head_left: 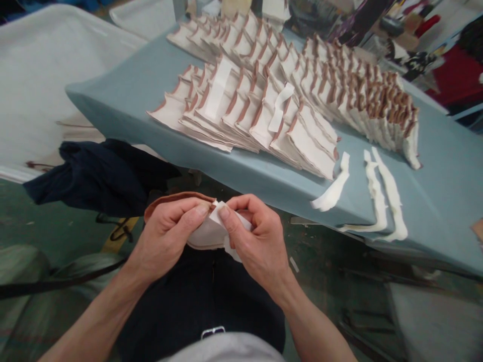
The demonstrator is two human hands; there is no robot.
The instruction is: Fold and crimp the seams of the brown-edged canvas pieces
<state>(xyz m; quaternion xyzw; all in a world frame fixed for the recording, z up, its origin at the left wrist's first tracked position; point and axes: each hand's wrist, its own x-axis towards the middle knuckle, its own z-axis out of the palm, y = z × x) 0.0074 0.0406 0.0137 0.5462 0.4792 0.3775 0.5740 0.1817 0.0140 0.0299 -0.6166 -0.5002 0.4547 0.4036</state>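
Observation:
Over my lap, my left hand (171, 226) is closed, with thumb and fingers pinching the edge of a curved piece with a brown outer side and a pale lining (206, 237). Close beside it, my right hand (260, 236) grips a white strip (231, 249) between thumb and bent fingers, at the same edge of the piece. The two thumbs nearly meet there. Whether the strip is stuck to the piece I cannot tell. My fingers hide part of both.
Overlapping rows of pale, brown-edged pieces (241, 110) cover much of the blue-grey table (124, 95). Crumpled white strips (390, 201) lie near its front edge. A large white tub (49, 70) stands left, and dark blue cloth (94, 173) hangs below the table.

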